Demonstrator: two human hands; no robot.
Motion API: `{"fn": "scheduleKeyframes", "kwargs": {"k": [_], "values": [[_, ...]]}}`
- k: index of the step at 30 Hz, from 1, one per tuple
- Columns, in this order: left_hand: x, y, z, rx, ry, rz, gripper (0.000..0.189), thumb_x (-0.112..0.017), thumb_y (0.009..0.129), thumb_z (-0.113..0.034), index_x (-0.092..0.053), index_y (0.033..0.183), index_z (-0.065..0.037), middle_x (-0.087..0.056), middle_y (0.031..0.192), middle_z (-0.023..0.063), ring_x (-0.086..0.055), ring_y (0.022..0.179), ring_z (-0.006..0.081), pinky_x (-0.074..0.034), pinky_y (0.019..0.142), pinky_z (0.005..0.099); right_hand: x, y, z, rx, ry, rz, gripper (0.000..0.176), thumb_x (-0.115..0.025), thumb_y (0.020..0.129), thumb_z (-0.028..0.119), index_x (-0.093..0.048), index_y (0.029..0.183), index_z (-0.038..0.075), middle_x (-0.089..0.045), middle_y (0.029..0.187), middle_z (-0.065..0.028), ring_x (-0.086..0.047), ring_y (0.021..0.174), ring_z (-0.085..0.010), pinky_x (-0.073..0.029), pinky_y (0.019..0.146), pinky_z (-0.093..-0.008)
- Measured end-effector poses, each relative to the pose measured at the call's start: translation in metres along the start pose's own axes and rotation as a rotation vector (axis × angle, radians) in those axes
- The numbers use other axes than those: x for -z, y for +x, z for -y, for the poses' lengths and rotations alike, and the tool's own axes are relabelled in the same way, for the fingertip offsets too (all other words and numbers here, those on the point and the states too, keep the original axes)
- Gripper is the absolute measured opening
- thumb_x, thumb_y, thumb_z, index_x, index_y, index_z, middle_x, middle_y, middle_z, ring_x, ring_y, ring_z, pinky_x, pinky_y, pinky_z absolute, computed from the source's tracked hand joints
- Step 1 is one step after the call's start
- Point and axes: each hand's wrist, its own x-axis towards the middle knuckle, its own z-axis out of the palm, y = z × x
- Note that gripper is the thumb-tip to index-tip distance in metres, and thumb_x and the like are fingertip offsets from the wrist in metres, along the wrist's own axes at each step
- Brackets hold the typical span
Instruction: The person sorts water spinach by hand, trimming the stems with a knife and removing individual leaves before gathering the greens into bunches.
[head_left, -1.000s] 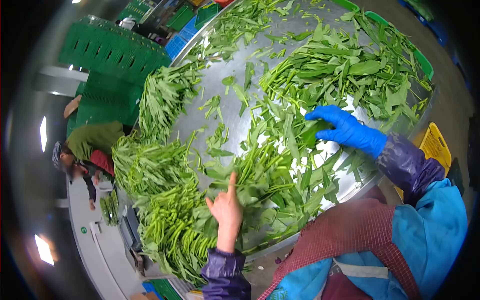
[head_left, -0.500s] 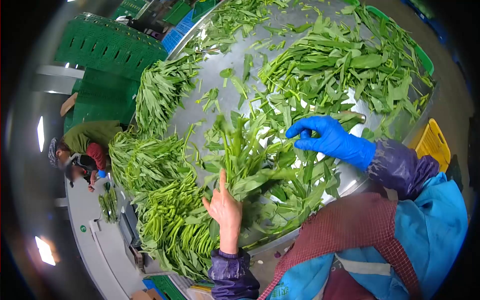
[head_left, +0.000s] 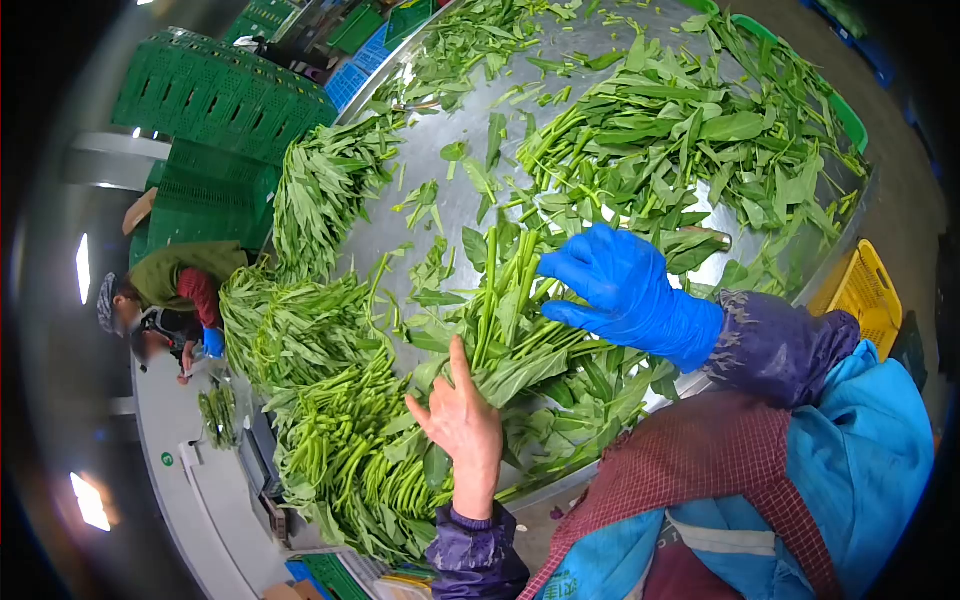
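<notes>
Two hands on one bunch of leafy greens over a steel table.

The bare left hand (head_left: 465,420) is seen from the back, thumb raised and fingers curled out of sight under the bunch of greens (head_left: 505,335), which it grips by the leafy lower end so the stems fan up and away from it. The blue-gloved right hand (head_left: 620,285) lies on top of the same bunch, just beyond the left hand, its fingers (head_left: 575,265) half bent across the stems and touching them; whether they close round any I cannot tell. Beyond the gloved hand a loose heap of greens (head_left: 690,130) spreads over the steel table (head_left: 445,195). To the outer side of the left hand lie stacked bundles (head_left: 340,450), and well beyond those, a co-worker (head_left: 170,290) bends beside green crates (head_left: 220,100).
</notes>
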Motion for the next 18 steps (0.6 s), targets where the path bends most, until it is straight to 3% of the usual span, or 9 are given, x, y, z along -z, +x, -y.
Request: {"fn": "scheduleKeyframes", "kwargs": {"k": [1,5,7,9,13,15,17,18], "values": [[-0.001,0.001,-0.001,0.001,-0.002,0.001,0.078,-0.059,0.059,0.003,-0.037,0.130,-0.019,-0.050,0.069,0.0077,-0.056,0.064,0.0246,-0.031,0.092,0.0526,0.002,0.002,0.000,0.093,-0.051,-0.169,0.050,-0.065,0.066,0.044,-0.054,0.102,0.012,-0.054,0.088,-0.0046,-0.051,0.084,-0.0260,-0.039,0.076,-0.0414],[0.000,0.005,-0.007,-0.044,0.033,-0.035,0.073,-0.057,0.062,0.001,-0.039,0.129,-0.019,-0.049,0.068,0.0065,-0.055,0.064,0.0227,-0.031,0.092,0.0524,0.003,0.011,-0.002,0.102,-0.117,-0.219,0.049,-0.068,0.064,0.041,-0.052,0.100,0.012,-0.049,0.101,-0.0066,-0.048,0.096,-0.0273,-0.031,0.091,-0.0456],[0.002,0.007,-0.008,-0.071,0.011,-0.059,0.083,-0.058,0.057,0.007,-0.034,0.131,-0.019,-0.052,0.073,0.0086,-0.057,0.068,0.0254,-0.032,0.091,0.0523,-0.002,0.011,-0.003,0.063,0.046,-0.255,0.048,-0.065,0.064,0.045,-0.050,0.095,0.011,-0.044,0.107,-0.0064,-0.041,0.106,-0.0234,-0.017,0.099,-0.0491],[0.004,0.009,-0.009,-0.065,0.012,-0.041,0.082,-0.058,0.057,0.007,-0.035,0.131,-0.019,-0.052,0.074,0.0084,-0.057,0.069,0.0248,-0.033,0.091,0.0522,0.001,0.009,-0.003,0.067,0.152,-0.327,0.049,-0.064,0.066,0.045,-0.050,0.097,0.010,-0.048,0.100,-0.0058,-0.045,0.101,-0.0233,-0.016,0.100,-0.0496],[0.004,0.009,-0.009,-0.090,0.052,-0.070,0.080,-0.057,0.057,0.008,-0.036,0.130,-0.019,-0.050,0.073,0.0076,-0.056,0.067,0.0243,-0.033,0.091,0.0517,-0.014,0.004,-0.010,0.117,-0.131,-0.187,0.042,-0.060,0.072,0.045,-0.055,0.098,0.012,-0.055,0.086,-0.0039,-0.053,0.088,-0.0213,-0.021,0.098,-0.0505],[0.005,0.011,-0.013,-0.105,0.043,-0.082,0.080,-0.056,0.057,0.008,-0.037,0.130,-0.018,-0.049,0.072,0.0073,-0.055,0.067,0.0241,-0.033,0.091,0.0515,-0.028,-0.002,-0.009,0.121,-0.163,0.038,0.043,-0.058,0.073,0.046,-0.056,0.102,0.014,-0.056,0.085,-0.0039,-0.052,0.088,-0.0204,-0.022,0.097,-0.0512],[0.005,0.011,-0.016,-0.135,0.039,-0.102,0.080,-0.057,0.057,0.008,-0.037,0.130,-0.019,-0.048,0.071,0.0069,-0.055,0.067,0.0235,-0.033,0.090,0.0514,-0.035,-0.002,-0.012,0.170,-0.127,-0.030,0.036,-0.060,0.073,0.042,-0.060,0.097,0.014,-0.056,0.076,-0.0047,-0.054,0.083,-0.0199,-0.022,0.098,-0.0506],[0.004,0.012,-0.015,-0.134,0.040,-0.093,0.080,-0.057,0.058,0.008,-0.037,0.130,-0.019,-0.048,0.071,0.0070,-0.055,0.069,0.0233,-0.032,0.090,0.0518,-0.034,0.000,-0.020,0.102,0.054,-0.015,0.030,-0.061,0.073,0.037,-0.062,0.092,0.014,-0.057,0.072,-0.0058,-0.056,0.078,-0.0202,-0.028,0.094,-0.0473]]}}
